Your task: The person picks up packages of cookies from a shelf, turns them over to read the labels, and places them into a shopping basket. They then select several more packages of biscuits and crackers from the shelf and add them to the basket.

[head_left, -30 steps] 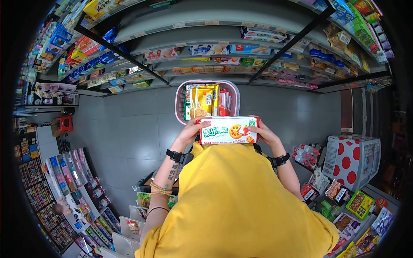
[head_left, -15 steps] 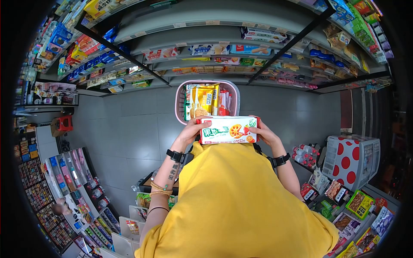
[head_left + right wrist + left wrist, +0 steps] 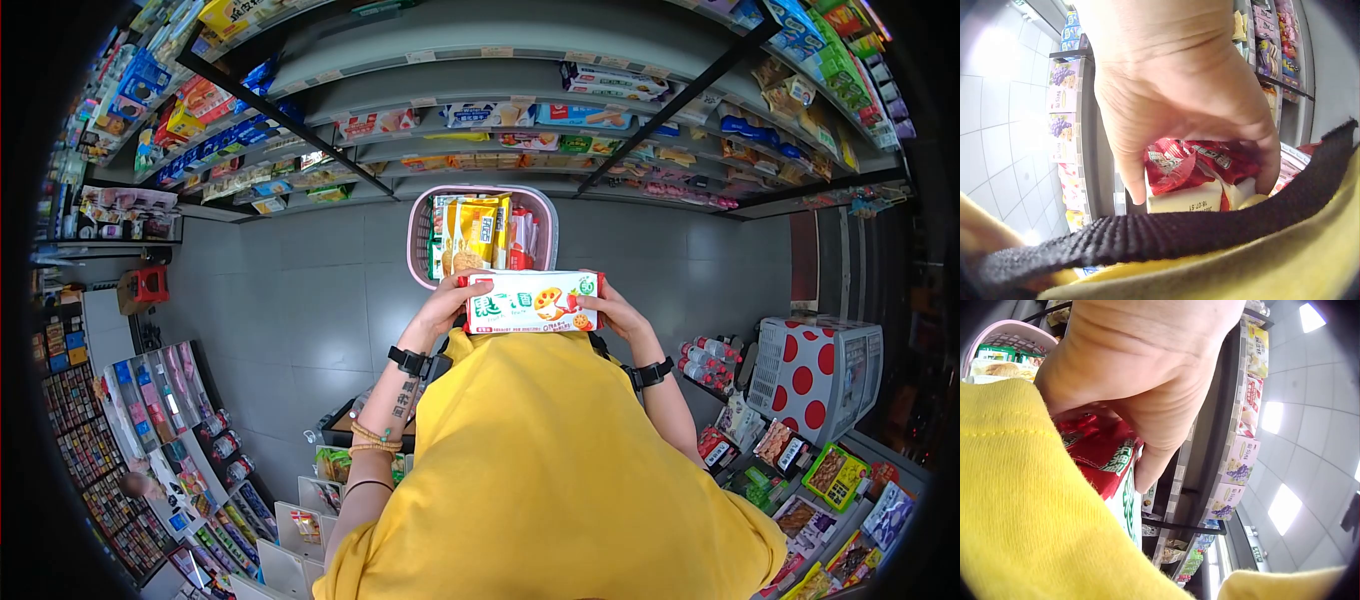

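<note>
Right wrist: right hand (image 3: 1182,94) grips package (image 3: 1186,197) stamped "18:07:51".

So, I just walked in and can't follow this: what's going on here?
A person in a yellow top grips a white and red snack pack by its ends, left hand on one, right hand on the other. Beyond it, a pink-rimmed basket on the floor holds more packs, before stocked shelves.

The right hand (image 3: 1179,94) grips a red-and-cream package (image 3: 1191,172) above a black strap (image 3: 1147,237).
</note>
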Demonstrator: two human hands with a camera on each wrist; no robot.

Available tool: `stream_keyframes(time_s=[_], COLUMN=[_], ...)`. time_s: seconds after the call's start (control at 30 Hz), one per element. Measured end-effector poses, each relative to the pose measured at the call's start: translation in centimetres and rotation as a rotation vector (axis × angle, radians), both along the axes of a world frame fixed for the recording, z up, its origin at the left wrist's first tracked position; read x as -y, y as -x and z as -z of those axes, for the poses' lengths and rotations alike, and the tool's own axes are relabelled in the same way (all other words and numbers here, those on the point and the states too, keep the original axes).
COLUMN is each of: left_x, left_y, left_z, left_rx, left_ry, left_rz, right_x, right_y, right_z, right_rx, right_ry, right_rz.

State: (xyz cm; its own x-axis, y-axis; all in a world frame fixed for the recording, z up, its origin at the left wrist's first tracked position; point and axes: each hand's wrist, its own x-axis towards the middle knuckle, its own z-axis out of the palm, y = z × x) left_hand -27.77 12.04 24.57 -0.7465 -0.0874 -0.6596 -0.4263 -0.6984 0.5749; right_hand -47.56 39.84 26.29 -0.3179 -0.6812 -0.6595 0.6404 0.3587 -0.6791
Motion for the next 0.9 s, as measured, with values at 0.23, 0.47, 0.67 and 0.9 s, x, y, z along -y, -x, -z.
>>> stream_keyframes(time_s=[0.23, 0.47, 0.67, 0.9], left_x=[-0.2, -0.3, -0.4, -0.4], left_y=[0.1, 0.2, 0.2, 0.2], left_z=[0.1, -0.2, -0.2, 0.1], left_rx=[0.010, 0.005, 0.009, 0.018], left_ry=[0.006, -0.012, -0.023, -0.044], left_rz=[-0.002, -0.004, 0.000, 0.001], right_x=[-0.1, -0.6, -0.8, -0.8], right_y=[-0.1, -0.2, -0.3, -0.4], right_z=[-0.6, 0.6, 1.2, 0.8], right_rx=[0.003, 0.010, 0.028, 0.015], right_ry=[0.003, -0.009, 0.003, -0.012], right_rz=[-0.010, 0.016, 0.039, 0.041])
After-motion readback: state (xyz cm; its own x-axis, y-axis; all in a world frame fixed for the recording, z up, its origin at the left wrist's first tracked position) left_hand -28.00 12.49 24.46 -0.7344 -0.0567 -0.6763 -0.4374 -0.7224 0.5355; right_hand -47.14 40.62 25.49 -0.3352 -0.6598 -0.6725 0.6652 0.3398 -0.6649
